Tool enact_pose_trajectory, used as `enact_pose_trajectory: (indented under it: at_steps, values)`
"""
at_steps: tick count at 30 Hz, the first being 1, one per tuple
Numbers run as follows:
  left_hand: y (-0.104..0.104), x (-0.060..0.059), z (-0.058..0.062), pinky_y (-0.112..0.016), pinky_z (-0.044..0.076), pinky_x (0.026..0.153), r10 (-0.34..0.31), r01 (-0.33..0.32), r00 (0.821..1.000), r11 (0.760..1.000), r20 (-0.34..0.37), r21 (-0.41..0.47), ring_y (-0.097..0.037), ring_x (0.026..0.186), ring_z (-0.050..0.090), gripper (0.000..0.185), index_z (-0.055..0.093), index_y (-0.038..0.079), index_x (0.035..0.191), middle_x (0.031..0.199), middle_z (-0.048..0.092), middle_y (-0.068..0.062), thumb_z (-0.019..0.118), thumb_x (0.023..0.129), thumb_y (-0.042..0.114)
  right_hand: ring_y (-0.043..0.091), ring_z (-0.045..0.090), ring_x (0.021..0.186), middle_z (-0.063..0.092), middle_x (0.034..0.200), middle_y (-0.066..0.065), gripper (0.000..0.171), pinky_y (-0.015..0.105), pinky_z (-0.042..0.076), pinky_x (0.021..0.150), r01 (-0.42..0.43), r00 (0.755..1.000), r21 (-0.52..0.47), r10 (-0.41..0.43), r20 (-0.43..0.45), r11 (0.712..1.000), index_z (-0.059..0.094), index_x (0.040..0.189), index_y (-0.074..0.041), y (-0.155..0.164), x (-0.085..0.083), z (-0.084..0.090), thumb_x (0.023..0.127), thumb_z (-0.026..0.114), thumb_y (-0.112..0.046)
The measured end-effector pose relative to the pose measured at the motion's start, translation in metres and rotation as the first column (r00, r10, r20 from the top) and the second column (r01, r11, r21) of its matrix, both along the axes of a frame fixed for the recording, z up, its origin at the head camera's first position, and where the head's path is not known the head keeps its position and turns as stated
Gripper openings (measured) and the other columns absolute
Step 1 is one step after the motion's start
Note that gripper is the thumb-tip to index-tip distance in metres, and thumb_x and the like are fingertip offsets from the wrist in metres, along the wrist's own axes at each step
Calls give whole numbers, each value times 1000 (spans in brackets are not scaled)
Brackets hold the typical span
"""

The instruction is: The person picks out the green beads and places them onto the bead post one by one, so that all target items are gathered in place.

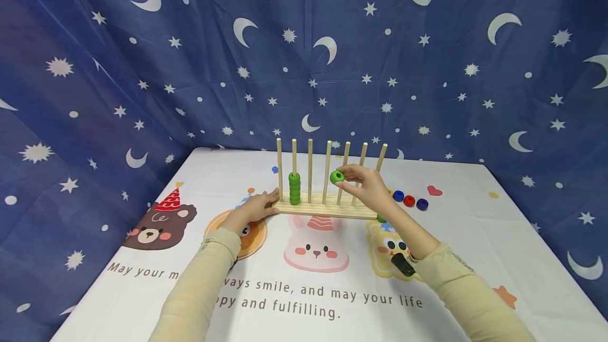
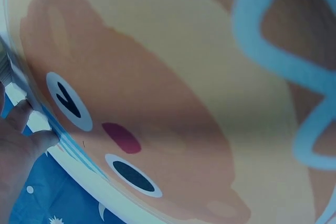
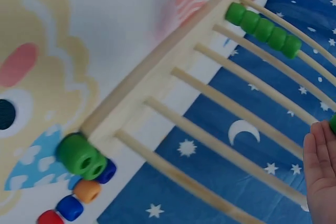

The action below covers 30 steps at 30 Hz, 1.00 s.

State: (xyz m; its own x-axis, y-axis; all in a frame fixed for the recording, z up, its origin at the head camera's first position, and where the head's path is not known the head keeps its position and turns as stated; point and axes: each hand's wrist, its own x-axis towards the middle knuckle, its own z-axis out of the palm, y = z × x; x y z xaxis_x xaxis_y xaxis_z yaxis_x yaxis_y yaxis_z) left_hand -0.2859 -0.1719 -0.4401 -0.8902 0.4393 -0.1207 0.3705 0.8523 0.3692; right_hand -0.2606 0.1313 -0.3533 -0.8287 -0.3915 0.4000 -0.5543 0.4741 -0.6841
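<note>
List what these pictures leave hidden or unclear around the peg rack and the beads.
- Head view: the loose beads behind the right hand are partly hidden, so no count.
- Right wrist view: the held green bead is cut off by the edge.
- Left wrist view: the left hand is cropped; the rack is unseen.

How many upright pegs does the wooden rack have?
7, in one row along the rack. The second peg from the left carries stacked green beads; the rest look bare. The right hand partly covers some.

Seven pegs on one rack, five stacked green beads
</note>
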Motion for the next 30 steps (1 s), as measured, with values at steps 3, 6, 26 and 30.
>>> enact_pose_trajectory:
  at_steps: [3,6,26,30]
  values:
    - [0,1,1,-55,26,101,0,0,1000,1000,-9,-2,-43,126,28,54,37,7,134,144,24,-9,52,87,31,22,63,90,66,99,12,31,31,51,81,-12,1000,-16,12,-16,1000,60,106,-3,-8,0,7,78,66,-16]
    - [0,1,1,-54,26,102,5,-5,1000,1000,-12,1,-43,126,28,54,38,7,133,144,24,-9,52,87,31,23,62,92,65,100,12,31,29,51,82,-16,999,-15,15,-28,1000,60,105,-3,-15,0,13,78,66,-17]
    - [1,2,2,-53,25,103,22,-22,1000,1000,-1,16,-41,127,27,56,35,10,135,144,24,-8,52,87,33,18,61,96,64,106,8,33,28,49,86,-91,992,-38,88,-88,995,60,106,-6,-52,-10,55,78,67,-21]
    - [1,1,0,-52,25,103,26,-26,1000,1000,1,17,-40,128,27,57,35,11,135,144,24,-7,53,86,34,20,61,98,64,106,9,34,31,48,87,-89,989,-19,86,-121,996,60,107,-6,-58,-14,57,78,66,-20]
